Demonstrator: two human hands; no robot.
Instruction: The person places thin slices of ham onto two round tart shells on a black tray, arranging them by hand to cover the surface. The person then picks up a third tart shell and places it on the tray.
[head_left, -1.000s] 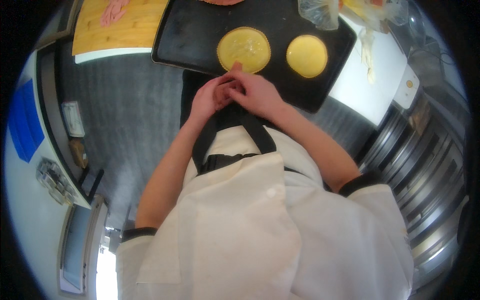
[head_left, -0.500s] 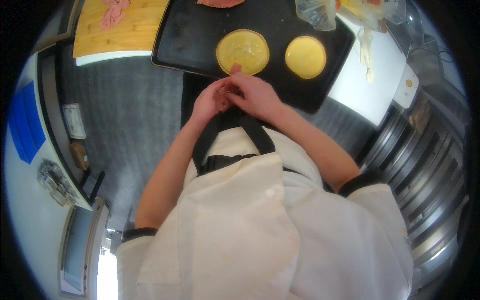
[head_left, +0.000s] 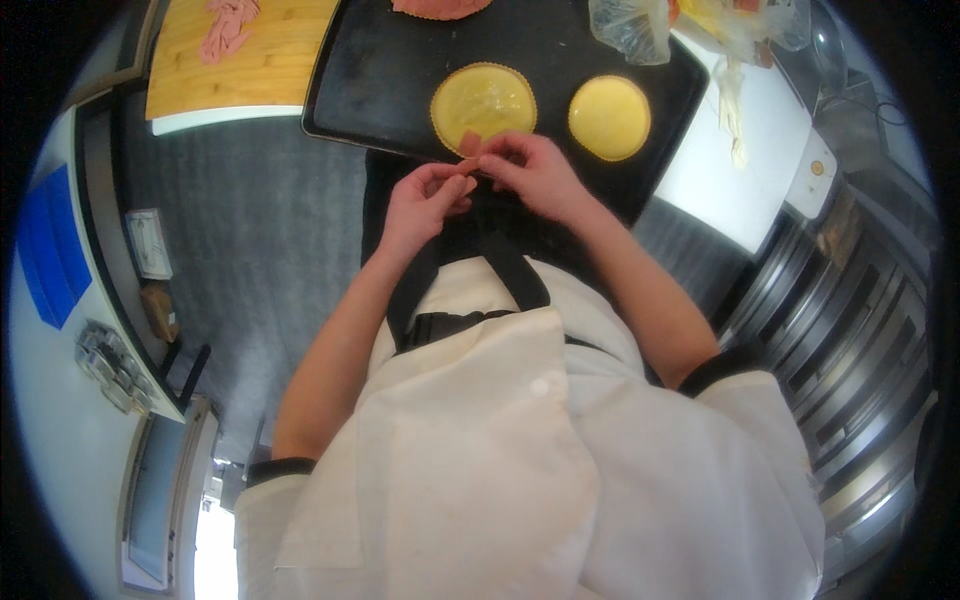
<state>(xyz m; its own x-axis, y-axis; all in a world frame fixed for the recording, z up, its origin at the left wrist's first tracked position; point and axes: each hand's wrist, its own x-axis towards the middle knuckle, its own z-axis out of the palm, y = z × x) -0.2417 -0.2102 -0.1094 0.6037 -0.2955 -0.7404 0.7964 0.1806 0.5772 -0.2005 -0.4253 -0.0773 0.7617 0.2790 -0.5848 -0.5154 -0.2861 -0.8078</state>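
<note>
- So from my end, the thin pink strip (head_left: 467, 167) is right between both hands, just off the near edge of the tray.
- Left hand (head_left: 425, 203): the grip is pinching that strip, thumb against fingers.
- Right hand (head_left: 533, 175): same deal, grip pinched on the strip's other end.
- A pink flap (head_left: 470, 143) overlaps the near rim of the bigger yellow round (head_left: 484, 95); can't tell if it's joined to the strip.
- Smaller yellow round (head_left: 609, 117) sits to the right, both on the black tray (head_left: 380, 90).
- Pink-topped round (head_left: 440, 7) at the far edge, partly cut off.
- Further left, pink slices (head_left: 229, 28) lie on a wooden board (head_left: 285, 65).
- Clear plastic bag (head_left: 635, 28) far right, by the white worktop (head_left: 705, 195).
</note>
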